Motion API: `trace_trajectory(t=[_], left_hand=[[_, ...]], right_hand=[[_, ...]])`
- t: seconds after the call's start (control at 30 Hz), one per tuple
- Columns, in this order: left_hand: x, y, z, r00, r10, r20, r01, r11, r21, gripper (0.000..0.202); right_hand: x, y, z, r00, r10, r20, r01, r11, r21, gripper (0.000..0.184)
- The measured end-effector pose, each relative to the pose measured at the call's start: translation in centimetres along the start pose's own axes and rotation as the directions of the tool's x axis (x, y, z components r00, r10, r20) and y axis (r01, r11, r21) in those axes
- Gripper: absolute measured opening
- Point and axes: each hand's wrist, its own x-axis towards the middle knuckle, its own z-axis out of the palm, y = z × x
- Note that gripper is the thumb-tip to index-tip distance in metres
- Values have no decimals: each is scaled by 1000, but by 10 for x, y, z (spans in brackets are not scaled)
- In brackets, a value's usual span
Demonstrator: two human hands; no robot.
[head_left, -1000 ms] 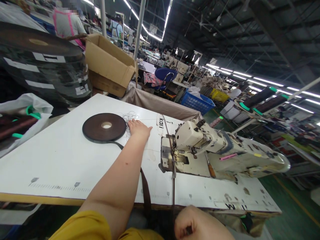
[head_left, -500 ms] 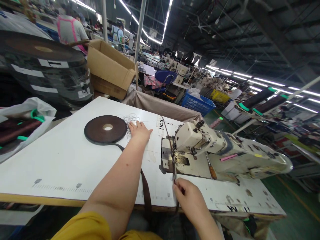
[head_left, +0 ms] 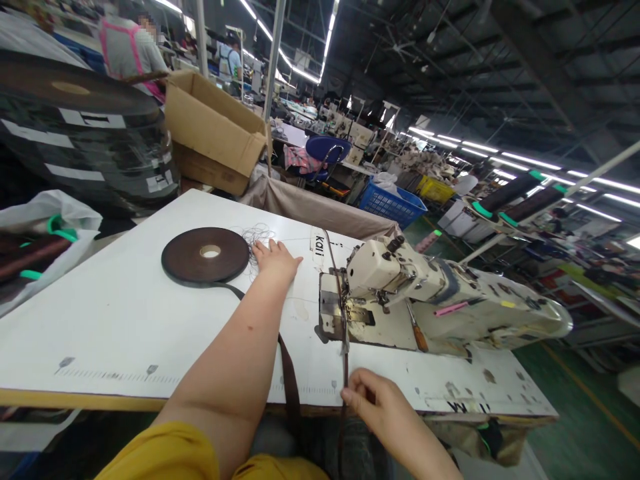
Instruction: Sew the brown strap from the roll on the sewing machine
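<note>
My left hand (head_left: pixel 275 259) lies palm down on the white tabletop, fingers spread, its tips at a tangle of dark loose thread (head_left: pixel 257 235). Beside it sits a flat roll of brown tape (head_left: pixel 225 257), whose free end passes under my left forearm and hangs over the front edge. My right hand (head_left: pixel 373 400) pinches a narrow brown strip (head_left: pixel 345 367) between thumb and fingers near that edge. From there the strip runs back along the needle plate of a cream sewing machine (head_left: pixel 385 270) and on past it.
A wooden-handled tool (head_left: pixel 419 337) lies on the machine bed. To the left stand a stack of large wrapped rolls (head_left: pixel 115 153), a cardboard box (head_left: pixel 215 127) and a plastic bag (head_left: pixel 83 217) with thread cones. Behind the table is a blue basket (head_left: pixel 393 203); other people work farther back.
My right hand has moved toward me along the strip, away from the needle area to the table's front edge. My left hand stays by the thread. The view has shifted slightly.
</note>
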Motion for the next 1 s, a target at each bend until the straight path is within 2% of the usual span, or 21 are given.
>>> trace_trajectory(t=[0.03,0.1,0.17,0.23,0.37,0.57,0.7,0.83,0.93,1.0], left_hand=[[-1,1,-1,1000,5,2,-5,1000,0,88],[-4,4,-2,1000,19,2,-19,1000,0,88],[-6,4,-4,999,43,-19,-43,999,-2,86],[-8,3,-7,995,77,-61,-78,997,-9,75],[-7,-3,-13,977,152,-151,-159,986,-41,44],[0,-1,-9,969,169,-180,-192,974,-122,43],[0,0,-4,970,150,-191,-189,960,-208,39],[1,-3,-7,962,92,-258,-184,914,-361,37],[7,-3,-14,944,11,-330,-193,831,-522,38],[12,-2,-19,929,-43,-369,-218,740,-636,35]], right_hand=[[8,-3,2,997,6,-81,-10,999,-40,30],[20,-6,7,985,12,-170,-35,991,-129,30],[26,-6,11,979,17,-203,-60,977,-207,27],[28,-4,15,976,17,-218,-72,967,-245,26],[26,3,16,970,-2,-241,-49,977,-209,28],[25,9,13,928,-78,-364,6,981,-196,18],[28,8,15,916,-95,-389,30,985,-170,17],[30,6,17,919,-112,-377,43,981,-187,16],[31,7,18,916,-117,-384,52,983,-176,16],[31,9,18,913,-122,-389,61,984,-165,17]])
